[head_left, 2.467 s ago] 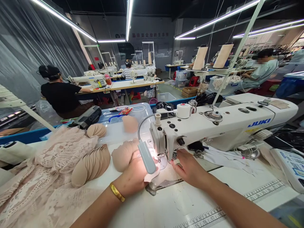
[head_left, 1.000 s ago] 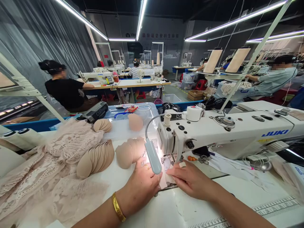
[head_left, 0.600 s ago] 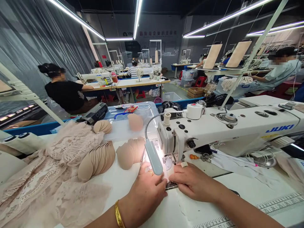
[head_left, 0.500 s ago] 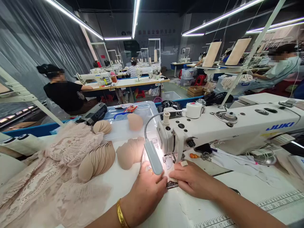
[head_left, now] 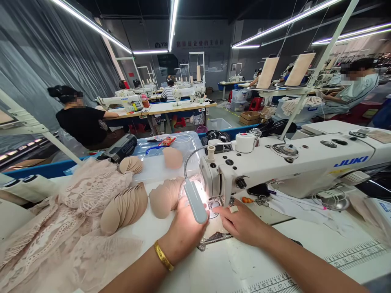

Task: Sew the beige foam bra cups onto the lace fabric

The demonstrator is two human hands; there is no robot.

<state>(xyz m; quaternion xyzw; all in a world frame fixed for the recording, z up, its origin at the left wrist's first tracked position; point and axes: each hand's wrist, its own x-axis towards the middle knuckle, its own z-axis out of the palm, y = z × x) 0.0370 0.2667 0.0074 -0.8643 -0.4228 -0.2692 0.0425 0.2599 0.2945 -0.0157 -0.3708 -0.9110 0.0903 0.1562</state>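
Observation:
A white JUKI sewing machine stands on the white table in front of me. My left hand, with a gold bangle on the wrist, lies flat on a pale fabric piece just left of the needle, partly behind the grey lamp head. My right hand presses the same piece down with stretched fingers right of the needle. The needle area is brightly lit and mostly hidden.
Stacks of beige bra cups and a second stack of cups lie left of the machine, beside a heap of pink lace. A clear bin lid sits behind. Other people sew at far tables.
Both hands have moved forward toward the needle, sliding the fabric piece under the machine head. The left hand now sits under the lamp's light.

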